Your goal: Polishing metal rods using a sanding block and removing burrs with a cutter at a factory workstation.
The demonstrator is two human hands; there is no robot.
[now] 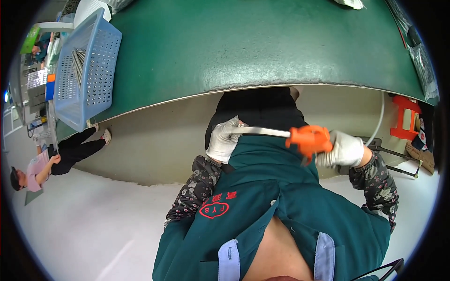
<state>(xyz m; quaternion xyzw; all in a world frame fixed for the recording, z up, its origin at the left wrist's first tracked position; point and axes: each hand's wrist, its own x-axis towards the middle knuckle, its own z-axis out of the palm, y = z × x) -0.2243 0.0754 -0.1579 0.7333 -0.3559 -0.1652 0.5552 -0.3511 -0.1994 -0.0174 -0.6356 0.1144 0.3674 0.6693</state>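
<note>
In front of my waist, below the table edge, both gloved hands are at work. My left hand [223, 140], in a whitish glove, is closed around one end of a narrow silvery metal strip [265, 131]. The strip runs sideways to the right, and its other end meets an orange hand tool [310, 139]. My right hand [341, 149], also gloved, is closed on the right side of that tool; blur and the fingers hide its exact kind. A white hose [379, 119] hangs from the table edge and runs down behind the right hand.
A green table [262, 47] spans the top. At its left edge stands a blue perforated basket [101, 70] with metal strips [78, 65] inside. An orange stool [404, 118] and a dark metal frame [398, 156] are at right. Another person [40, 171] stands far left.
</note>
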